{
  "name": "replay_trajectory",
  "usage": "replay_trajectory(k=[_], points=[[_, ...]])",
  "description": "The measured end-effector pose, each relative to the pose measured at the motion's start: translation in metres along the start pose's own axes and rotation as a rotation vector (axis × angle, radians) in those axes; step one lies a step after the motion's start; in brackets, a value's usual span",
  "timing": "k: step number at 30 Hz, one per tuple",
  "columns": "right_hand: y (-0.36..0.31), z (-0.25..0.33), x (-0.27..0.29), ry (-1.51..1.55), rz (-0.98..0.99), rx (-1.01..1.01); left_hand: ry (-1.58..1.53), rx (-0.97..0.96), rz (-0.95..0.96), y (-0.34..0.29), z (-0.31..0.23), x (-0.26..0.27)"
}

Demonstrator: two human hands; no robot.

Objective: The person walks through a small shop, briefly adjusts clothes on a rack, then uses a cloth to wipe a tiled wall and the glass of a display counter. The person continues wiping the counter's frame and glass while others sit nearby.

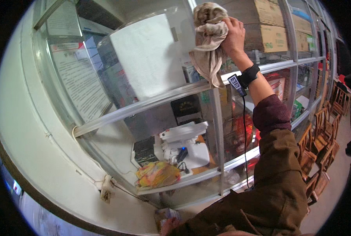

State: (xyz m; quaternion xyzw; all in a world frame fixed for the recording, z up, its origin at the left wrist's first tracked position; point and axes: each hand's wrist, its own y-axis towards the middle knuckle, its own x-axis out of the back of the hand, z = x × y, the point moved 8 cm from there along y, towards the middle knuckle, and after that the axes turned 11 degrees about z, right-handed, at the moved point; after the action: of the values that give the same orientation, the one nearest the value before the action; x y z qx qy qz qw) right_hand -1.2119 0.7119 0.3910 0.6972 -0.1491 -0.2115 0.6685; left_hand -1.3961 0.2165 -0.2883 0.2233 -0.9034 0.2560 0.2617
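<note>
High up against the glass partition (187, 23), my right hand (234, 37) is closed around a crumpled, stained beige cloth (209, 37). The cloth's loose end hangs down over the metal crossbar (152, 101). A black band with a small tagged device (236, 85) is strapped to my right wrist, and a black cable runs down from it. At the lower edge, part of my left hand (169, 226) shows next to a small printed package (167, 214). Its fingers are too blurred to read, and whether it touches the package is unclear.
Behind the glass are a white scale-like machine (183, 133), a yellow-red plastic bag (158, 174) and cardboard boxes (273, 38). A white panel (148, 55) and a printed notice (79, 80) stand upper left. Wooden chairs (323, 129) line the right side. A wall socket (106, 190) sits low left.
</note>
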Motion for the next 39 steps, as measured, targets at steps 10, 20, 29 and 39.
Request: replay_trajectory(k=[10,20,29,39], points=[[-0.015,-0.116,-0.055,0.02,0.257,-0.311,-0.084,0.013,-0.006,0.01,-0.014,-0.058],[-0.156,0.001,-0.008,0.367,0.389,0.035,0.092,-0.077,-0.203,-0.02,-0.105,-0.017],[-0.318,-0.023,-0.001,0.323,1.313,0.049,0.13,0.018,-0.314,-0.046,-0.078,-0.025],[-0.239,-0.192,0.07,0.35,0.294,-0.294,0.092,0.072,-0.322,-0.069,-0.119,-0.014]])
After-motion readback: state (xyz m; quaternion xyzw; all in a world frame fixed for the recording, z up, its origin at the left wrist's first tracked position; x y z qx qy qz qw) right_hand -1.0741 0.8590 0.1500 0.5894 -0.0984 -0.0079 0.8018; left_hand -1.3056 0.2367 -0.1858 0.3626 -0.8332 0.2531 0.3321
